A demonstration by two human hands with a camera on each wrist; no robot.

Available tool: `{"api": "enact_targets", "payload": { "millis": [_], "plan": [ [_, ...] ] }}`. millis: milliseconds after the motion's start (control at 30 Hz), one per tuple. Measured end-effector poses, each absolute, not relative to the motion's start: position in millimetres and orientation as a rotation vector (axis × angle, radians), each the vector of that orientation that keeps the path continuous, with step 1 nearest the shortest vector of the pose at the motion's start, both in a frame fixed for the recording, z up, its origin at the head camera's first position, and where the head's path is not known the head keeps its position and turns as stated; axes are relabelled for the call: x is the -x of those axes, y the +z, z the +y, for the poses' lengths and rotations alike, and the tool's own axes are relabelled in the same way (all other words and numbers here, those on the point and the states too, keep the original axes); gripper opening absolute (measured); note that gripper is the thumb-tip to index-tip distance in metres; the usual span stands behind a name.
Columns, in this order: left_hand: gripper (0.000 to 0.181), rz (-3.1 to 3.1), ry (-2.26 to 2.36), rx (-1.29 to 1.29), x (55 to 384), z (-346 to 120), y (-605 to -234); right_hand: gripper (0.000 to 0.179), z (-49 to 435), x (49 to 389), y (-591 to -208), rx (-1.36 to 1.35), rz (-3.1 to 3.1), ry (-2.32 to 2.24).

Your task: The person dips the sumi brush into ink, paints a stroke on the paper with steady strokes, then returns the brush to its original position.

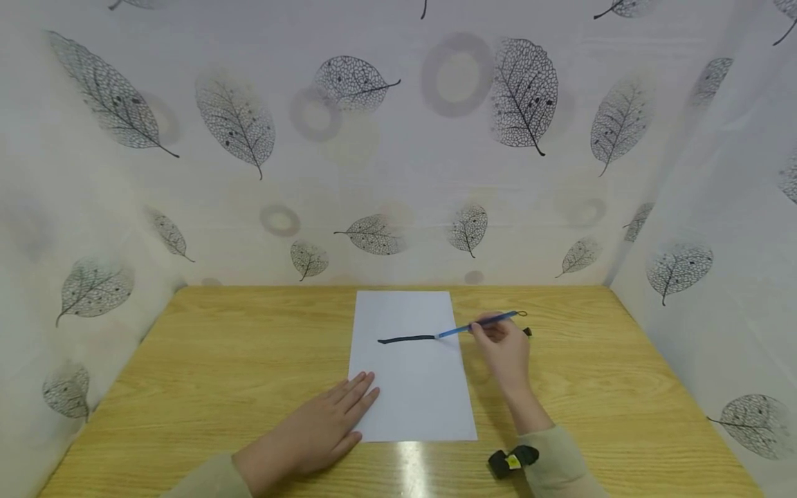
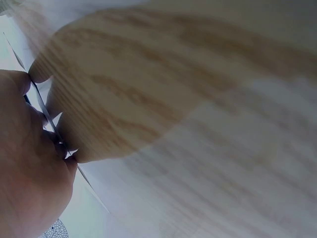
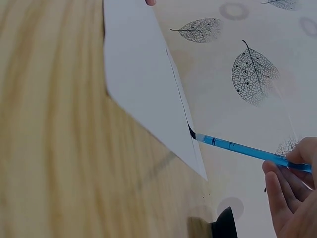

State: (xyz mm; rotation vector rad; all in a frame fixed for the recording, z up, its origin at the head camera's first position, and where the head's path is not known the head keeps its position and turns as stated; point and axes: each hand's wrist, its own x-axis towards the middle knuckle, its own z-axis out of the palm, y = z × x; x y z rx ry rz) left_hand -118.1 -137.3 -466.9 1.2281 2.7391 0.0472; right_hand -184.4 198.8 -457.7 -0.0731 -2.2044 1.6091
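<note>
I see a person at the wooden table (image 1: 249, 346), and a white sheet of paper (image 1: 411, 401) lies flat on it, in the middle part. The left hand (image 1: 326, 425) rests with straight fingers on the lower left edge of the sheet, and its thumb lies a little apart. The right hand (image 1: 506, 349) pinches a blue brush (image 3: 242, 148) between thumb and fingers, to the right of the paper. The brush leans over the right edge, and its dark tip touches the sheet at the right end of a black line (image 1: 405, 339), which is almost horizontal (slightly thicker at its left end, I think). Behind the right hand a small black object (image 1: 528, 332) is partly hidden; what it is, I cannot tell. A cloth (image 1: 398, 173) with leaf prints hangs behind the table.
</note>
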Motion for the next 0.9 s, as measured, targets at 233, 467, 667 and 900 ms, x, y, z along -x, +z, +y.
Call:
{"api": "enact_targets", "payload": {
  "millis": [233, 467, 667, 900],
  "plan": [
    [0.063, 2.750, 0.047, -1.256, 118.0, -138.7, -467.3, 0.009, 201.0, 183.9, -458.0, 0.070, -2.187, 1.579],
    [0.064, 2.740, 0.044, -1.249, 118.8, -137.7, -467.7, 0.009, 201.9, 182.5, -456.7, 0.090, -2.193, 1.566],
    [0.064, 2.745, 0.038, -1.245, 118.9, -137.7, -468.2, 0.009, 203.2, 181.7, -455.5, 0.106, -2.207, 1.562],
    [0.064, 2.761, 0.033, -1.252, 118.1, -137.6, -468.5, 0.010, 203.1, 179.8, -455.3, 0.116, -2.217, 1.571]
  ]
}}
